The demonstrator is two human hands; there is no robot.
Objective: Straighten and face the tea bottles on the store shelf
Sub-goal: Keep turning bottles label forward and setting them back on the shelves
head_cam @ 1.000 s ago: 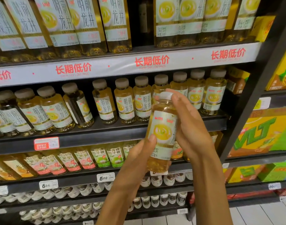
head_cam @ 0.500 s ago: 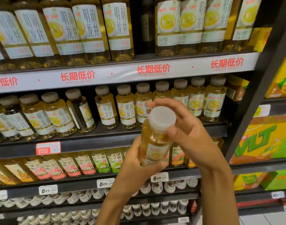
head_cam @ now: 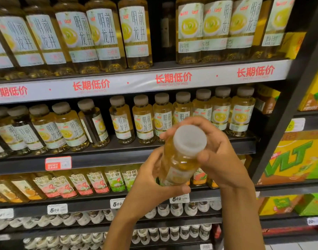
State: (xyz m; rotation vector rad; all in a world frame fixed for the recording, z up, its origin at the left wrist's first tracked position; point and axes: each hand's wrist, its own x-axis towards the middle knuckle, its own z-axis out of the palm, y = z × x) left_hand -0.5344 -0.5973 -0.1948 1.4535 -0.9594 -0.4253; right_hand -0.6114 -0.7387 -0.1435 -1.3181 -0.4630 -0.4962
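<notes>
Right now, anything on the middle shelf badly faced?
Yes. One bottle left of the gap in the row is turned sideways, label edge forward, unlike its neighbours. The held bottle, gripped by the left hand and right hand, is off the shelf.

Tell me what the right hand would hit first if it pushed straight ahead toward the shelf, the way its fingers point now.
Probably the front row of amber tea bottles with grey caps on the middle shelf, behind the right hand. That hand grips the tilted, white-capped tea bottle, which might touch first. Depth is unclear.
</notes>
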